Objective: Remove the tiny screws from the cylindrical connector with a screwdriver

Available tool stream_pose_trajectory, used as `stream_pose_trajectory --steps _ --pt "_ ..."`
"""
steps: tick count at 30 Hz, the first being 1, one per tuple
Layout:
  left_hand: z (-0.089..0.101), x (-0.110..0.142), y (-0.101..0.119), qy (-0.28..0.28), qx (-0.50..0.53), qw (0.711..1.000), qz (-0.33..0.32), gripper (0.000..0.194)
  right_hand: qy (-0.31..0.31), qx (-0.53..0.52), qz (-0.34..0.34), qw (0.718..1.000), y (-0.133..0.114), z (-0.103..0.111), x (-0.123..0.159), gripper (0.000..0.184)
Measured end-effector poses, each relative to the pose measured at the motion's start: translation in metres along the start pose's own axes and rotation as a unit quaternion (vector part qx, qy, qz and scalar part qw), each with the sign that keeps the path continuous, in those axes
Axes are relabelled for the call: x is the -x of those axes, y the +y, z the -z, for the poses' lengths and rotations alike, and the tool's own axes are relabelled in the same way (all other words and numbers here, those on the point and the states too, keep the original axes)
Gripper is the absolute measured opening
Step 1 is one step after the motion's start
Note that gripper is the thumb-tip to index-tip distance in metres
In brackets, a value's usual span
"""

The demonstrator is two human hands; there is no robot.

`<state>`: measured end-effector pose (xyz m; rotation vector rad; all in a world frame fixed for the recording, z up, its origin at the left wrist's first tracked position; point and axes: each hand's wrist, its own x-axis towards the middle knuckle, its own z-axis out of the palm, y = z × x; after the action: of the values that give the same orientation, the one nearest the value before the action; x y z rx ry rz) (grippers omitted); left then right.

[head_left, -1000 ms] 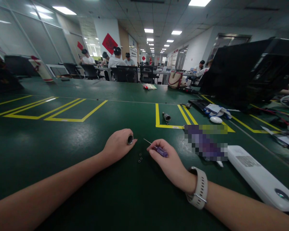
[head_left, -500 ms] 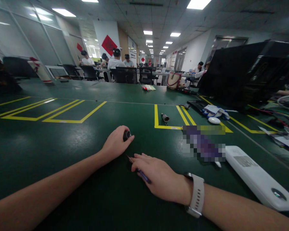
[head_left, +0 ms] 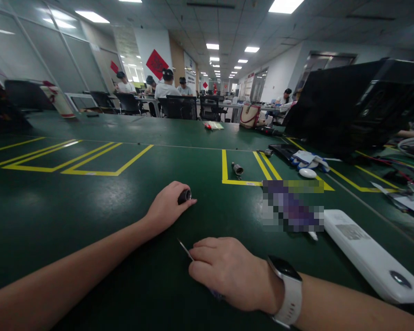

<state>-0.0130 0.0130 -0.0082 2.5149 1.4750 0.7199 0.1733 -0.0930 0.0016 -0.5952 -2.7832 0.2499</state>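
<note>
My left hand (head_left: 167,204) is closed around a short dark cylindrical part (head_left: 184,196), its round open end facing right. Most of that part is hidden behind my fingers. Nearer to me, my right hand (head_left: 227,271) grips a screwdriver (head_left: 185,249). Its thin metal shaft points up and to the left, and a bit of purple handle shows under the palm. The shaft's tip is apart from the cylindrical part. Beyond my hands, a metal cylindrical fitting (head_left: 238,168) lies inside a yellow-taped box, with tiny pieces beside it.
To the right lie a white oblong device (head_left: 365,253), a pixelated purple item (head_left: 293,207), a white oval object (head_left: 307,173) and gloves (head_left: 308,160). A large black case (head_left: 352,105) stands at the back right. Yellow tape marks the green table (head_left: 106,202). People sit farther off.
My right hand has drawn back toward me with the screwdriver and turned palm-down, so less handle shows. My left hand has shifted slightly right, with the cylindrical part's open end more visible.
</note>
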Motion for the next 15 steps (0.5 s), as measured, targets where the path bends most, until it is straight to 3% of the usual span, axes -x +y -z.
stream_pose_trajectory --steps 5,8,10,12,14,15 --pt "0.004 0.002 0.0 0.045 -0.013 0.998 -0.05 0.027 0.051 -0.07 -0.013 0.996 -0.003 0.004 0.005 0.019" --pt "0.015 0.0 0.003 0.097 -0.003 0.995 -0.026 0.028 0.161 -0.18 -0.096 0.966 -0.005 0.013 0.007 0.012" --pt "0.026 -0.002 0.008 0.118 0.063 0.991 0.026 0.03 0.247 -0.311 -0.21 0.893 -0.004 0.02 0.006 0.007" --pt "0.037 -0.002 0.017 0.111 0.173 0.973 0.102 0.029 0.29 -0.468 -0.297 0.78 -0.001 0.024 0.003 0.026" --pt "0.044 -0.001 0.026 0.096 0.282 0.935 0.193 0.028 0.306 -0.574 -0.34 0.679 0.004 0.024 0.001 0.038" --pt "0.047 0.001 0.031 0.104 0.342 0.906 0.224 0.025 0.308 -0.601 -0.353 0.648 0.006 0.022 0.001 0.039"
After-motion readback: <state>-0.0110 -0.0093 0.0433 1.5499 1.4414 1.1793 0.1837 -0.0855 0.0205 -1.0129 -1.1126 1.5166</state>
